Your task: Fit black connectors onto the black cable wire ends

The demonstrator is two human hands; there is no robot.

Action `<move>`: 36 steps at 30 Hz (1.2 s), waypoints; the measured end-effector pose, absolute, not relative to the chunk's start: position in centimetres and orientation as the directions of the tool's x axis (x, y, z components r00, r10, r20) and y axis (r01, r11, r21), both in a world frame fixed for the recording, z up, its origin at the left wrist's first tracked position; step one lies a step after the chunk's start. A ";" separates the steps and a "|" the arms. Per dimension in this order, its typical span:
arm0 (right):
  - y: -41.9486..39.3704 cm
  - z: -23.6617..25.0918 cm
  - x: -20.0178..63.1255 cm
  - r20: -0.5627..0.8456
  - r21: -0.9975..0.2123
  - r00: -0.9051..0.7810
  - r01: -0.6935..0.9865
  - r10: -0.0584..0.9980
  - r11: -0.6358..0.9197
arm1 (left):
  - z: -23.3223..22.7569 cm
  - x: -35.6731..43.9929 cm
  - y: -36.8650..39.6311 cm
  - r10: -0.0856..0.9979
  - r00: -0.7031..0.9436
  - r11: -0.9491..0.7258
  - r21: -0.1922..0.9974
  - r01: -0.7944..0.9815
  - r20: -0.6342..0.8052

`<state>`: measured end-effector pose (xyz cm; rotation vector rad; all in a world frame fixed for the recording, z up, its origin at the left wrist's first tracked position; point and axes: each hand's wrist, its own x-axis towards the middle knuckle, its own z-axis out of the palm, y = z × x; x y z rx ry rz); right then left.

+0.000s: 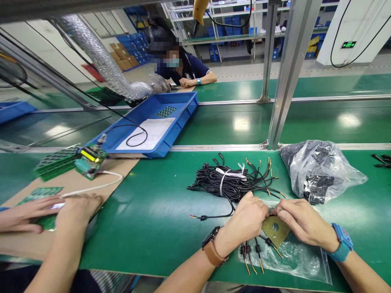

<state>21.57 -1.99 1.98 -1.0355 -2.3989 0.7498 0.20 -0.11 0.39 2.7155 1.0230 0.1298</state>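
Note:
My left hand and my right hand meet over a small brass-coloured plate with a round hole, both pinching it at its top edge. Several short black leads with coloured tips hang from below my left hand. A bundle of black cables tied with a white strap lies just beyond my hands. One loose black cable lies left of my left hand. A flat clear bag lies under the plate.
A crumpled plastic bag of black parts sits to the right. A co-worker's two hands press on green circuit boards at the left, near a small device with a lit display. A blue tray stands behind; another person sits across.

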 end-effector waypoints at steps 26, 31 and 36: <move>-1.5 1.6 22.1 0.343 -0.651 -0.269 0.623 0.900 0.434 | 0.6 -0.1 -0.3 0.636 0.735 -0.769 0.265 0.582 0.234; -1.5 1.0 22.4 0.197 -0.869 -0.078 0.449 0.977 0.211 | 0.6 -0.1 -0.2 0.759 0.504 -0.647 0.566 0.510 0.412; -1.3 0.8 22.5 0.020 -0.987 -0.063 0.159 0.998 0.030 | 0.9 0.1 -0.2 0.783 0.399 -0.621 0.640 0.453 0.478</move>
